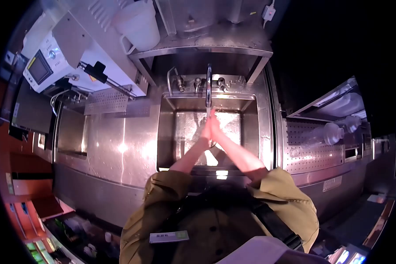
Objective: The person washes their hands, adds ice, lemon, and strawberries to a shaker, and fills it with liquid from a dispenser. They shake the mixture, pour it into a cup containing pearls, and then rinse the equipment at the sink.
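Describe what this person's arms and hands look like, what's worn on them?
The left hand and right hand are bare, no gloves; rings or a watch are too small to tell. Both forearms are uncovered. The left sleeve and right sleeve belong to an olive-khaki jacket and bunch at the elbows. A black strap crosses the jacket's front.

Pressed palms of left hand (205,132) and right hand (214,127) hidden.
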Action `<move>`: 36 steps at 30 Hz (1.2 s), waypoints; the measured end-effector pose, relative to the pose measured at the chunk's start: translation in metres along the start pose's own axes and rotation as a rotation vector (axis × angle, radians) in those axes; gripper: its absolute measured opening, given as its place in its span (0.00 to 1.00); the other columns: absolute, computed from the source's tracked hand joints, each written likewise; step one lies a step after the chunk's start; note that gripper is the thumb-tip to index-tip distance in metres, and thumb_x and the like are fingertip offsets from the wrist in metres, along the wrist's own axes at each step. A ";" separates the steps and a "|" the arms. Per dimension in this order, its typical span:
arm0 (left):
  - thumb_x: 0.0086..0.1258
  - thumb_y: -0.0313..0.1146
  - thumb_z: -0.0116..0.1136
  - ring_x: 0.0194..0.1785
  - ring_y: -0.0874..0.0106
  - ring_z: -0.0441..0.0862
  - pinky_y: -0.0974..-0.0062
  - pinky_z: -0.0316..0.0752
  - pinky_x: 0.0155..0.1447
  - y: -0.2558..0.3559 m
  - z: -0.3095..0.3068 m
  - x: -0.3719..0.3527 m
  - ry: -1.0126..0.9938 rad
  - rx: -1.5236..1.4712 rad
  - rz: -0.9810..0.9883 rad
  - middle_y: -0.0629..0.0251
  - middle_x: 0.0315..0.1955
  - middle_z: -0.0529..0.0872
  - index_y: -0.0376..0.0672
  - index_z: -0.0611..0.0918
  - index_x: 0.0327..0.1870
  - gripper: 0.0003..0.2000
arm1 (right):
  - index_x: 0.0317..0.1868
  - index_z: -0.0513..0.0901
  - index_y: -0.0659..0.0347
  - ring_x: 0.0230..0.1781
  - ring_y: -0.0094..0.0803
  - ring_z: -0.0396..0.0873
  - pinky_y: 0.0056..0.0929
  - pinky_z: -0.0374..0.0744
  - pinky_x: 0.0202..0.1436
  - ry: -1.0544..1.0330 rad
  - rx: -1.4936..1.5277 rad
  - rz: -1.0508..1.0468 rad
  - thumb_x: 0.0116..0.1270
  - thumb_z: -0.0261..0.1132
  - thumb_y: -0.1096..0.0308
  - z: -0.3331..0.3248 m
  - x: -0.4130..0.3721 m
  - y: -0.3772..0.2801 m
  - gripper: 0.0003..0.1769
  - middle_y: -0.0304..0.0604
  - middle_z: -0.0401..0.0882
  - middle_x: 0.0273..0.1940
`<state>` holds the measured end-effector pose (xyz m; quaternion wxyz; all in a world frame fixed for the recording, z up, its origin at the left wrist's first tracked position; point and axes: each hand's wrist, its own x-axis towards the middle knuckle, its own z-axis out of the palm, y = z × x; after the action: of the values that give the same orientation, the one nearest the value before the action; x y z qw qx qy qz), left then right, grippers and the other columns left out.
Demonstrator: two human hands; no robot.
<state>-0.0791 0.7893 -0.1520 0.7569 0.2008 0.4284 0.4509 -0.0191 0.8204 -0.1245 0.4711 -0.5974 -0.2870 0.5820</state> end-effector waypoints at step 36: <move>0.62 0.33 0.55 0.44 0.60 0.78 0.68 0.72 0.48 -0.030 0.059 -0.047 -0.187 1.372 0.469 0.50 0.41 0.80 0.36 0.77 0.46 0.14 | 0.49 0.75 0.60 0.33 0.42 0.79 0.39 0.76 0.36 -0.274 -0.841 -0.354 0.62 0.52 0.66 -0.203 -0.182 -0.057 0.16 0.50 0.79 0.30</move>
<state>-0.0250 0.7382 -0.1181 0.3779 0.7537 0.4940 0.2123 0.1605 0.6341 -0.0205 0.2382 -0.5960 -0.6547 0.3993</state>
